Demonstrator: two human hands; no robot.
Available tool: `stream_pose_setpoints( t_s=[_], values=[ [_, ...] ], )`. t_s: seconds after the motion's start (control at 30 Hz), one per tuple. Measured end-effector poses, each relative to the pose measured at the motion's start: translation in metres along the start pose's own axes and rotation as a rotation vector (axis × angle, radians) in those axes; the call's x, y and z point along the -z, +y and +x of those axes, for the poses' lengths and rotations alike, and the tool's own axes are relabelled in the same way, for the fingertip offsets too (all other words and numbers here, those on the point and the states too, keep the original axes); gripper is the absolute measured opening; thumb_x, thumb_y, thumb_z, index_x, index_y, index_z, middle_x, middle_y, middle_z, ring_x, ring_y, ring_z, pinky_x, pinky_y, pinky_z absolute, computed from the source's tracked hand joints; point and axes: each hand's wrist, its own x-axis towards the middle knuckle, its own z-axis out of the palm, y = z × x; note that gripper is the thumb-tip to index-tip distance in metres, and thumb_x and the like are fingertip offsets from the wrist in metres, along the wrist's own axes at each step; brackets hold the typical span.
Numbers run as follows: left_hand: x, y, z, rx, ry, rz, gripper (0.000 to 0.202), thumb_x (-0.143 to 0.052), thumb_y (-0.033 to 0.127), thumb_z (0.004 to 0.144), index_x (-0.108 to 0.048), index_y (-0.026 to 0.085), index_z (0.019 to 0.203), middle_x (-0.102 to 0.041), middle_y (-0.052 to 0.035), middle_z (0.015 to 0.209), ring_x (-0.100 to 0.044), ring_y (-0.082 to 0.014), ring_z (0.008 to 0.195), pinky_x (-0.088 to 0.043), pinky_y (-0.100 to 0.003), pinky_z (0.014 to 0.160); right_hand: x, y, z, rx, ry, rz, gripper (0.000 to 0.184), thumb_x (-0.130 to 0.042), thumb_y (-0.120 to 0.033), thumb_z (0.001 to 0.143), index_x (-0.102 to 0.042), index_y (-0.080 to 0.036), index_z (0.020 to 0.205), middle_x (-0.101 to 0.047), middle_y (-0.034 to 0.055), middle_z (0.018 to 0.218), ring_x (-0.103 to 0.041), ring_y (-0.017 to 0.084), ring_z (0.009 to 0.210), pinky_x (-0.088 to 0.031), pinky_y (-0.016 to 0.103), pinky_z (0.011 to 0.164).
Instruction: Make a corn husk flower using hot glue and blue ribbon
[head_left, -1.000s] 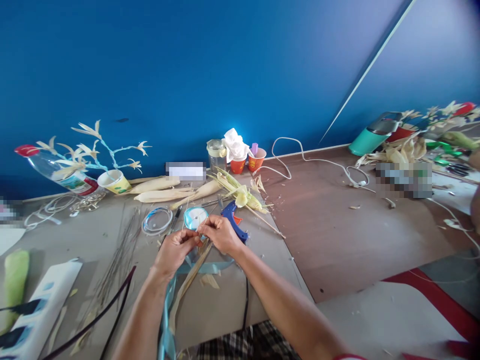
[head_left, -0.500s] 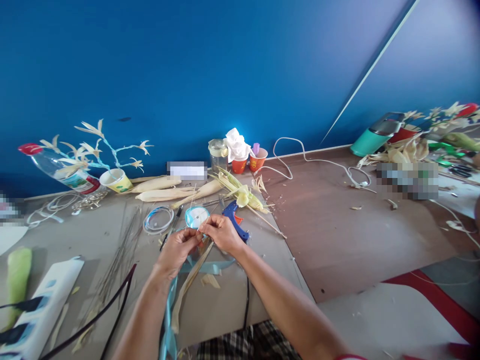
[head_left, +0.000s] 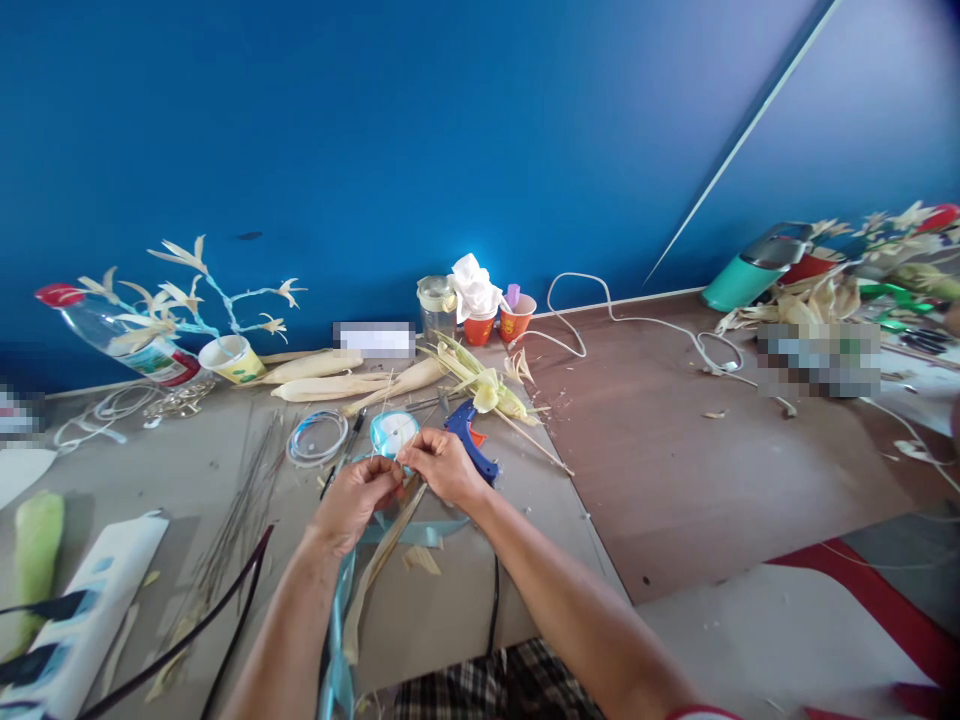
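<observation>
Both hands meet over the grey table, fingertips touching. My left hand [head_left: 361,492] is closed in a pinch, and my right hand [head_left: 441,466] pinches right beside it. Whatever lies between the fingertips is too small and too covered to name. Below the hands a long dry corn husk strip [head_left: 377,575] slants toward the table's front edge; whether it is held is unclear. Light-blue ribbon [head_left: 341,630] trails down by my left forearm. Just behind the fingers lies a spool of blue ribbon [head_left: 393,431]. A blue glue gun [head_left: 474,447] rests beside my right hand.
Dry corn husks [head_left: 330,388] and greenish husks [head_left: 487,390] lie behind. Thin wires [head_left: 244,490] and a white power strip [head_left: 97,610] are on the left. Husk flowers stand in a paper cup [head_left: 229,360]. Red cups [head_left: 480,328] are by the wall, a teal flask [head_left: 742,278] far right.
</observation>
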Motion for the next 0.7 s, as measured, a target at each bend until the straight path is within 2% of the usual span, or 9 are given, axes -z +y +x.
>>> stream_pose_setpoints(
  t_s=[0.2, 0.4, 0.57, 0.7],
  values=[
    [-0.002, -0.001, 0.000, -0.034, 0.015, 0.021, 0.022, -0.073, 0.032, 0.058, -0.060, 0.014, 0.059, -0.054, 0.0010, 0.049, -0.042, -0.0083, 0.044, -0.026, -0.020, 0.043, 0.003, -0.001, 0.004, -0.027, 0.035, 0.151, 0.032, -0.067, -0.044, 0.063, -0.051, -0.017, 0.059, -0.046, -0.0057, 0.049, -0.034, 0.005, 0.041, -0.026, 0.021, 0.042],
    [0.002, -0.003, 0.003, -0.052, 0.106, -0.044, 0.023, -0.076, 0.031, 0.055, -0.062, 0.014, 0.062, -0.056, 0.0018, 0.053, -0.050, -0.0095, 0.050, -0.037, -0.020, 0.049, 0.013, -0.003, 0.010, 0.105, 0.205, 0.295, 0.035, -0.057, -0.050, 0.073, -0.056, -0.016, 0.068, -0.051, -0.0017, 0.060, -0.039, 0.006, 0.043, -0.030, 0.022, 0.045],
    [0.008, -0.001, 0.003, -0.073, 0.167, -0.124, 0.026, -0.077, 0.031, 0.055, -0.061, 0.013, 0.064, -0.056, 0.0019, 0.051, -0.050, -0.0080, 0.049, -0.038, -0.018, 0.048, 0.011, 0.000, 0.008, 0.088, 0.199, 0.135, 0.029, -0.058, -0.044, 0.073, -0.054, -0.016, 0.070, -0.049, -0.0023, 0.060, -0.037, 0.006, 0.045, -0.028, 0.021, 0.044],
    [0.016, 0.003, 0.001, -0.091, 0.216, -0.204, 0.028, -0.080, 0.029, 0.053, -0.061, 0.013, 0.066, -0.057, 0.0025, 0.053, -0.050, -0.0067, 0.049, -0.039, -0.016, 0.048, 0.009, -0.002, 0.004, 0.152, 0.221, -0.013, 0.026, -0.053, -0.036, 0.076, -0.059, -0.015, 0.091, -0.051, -0.0007, 0.068, -0.043, 0.009, 0.054, -0.034, 0.022, 0.049]
  ],
)
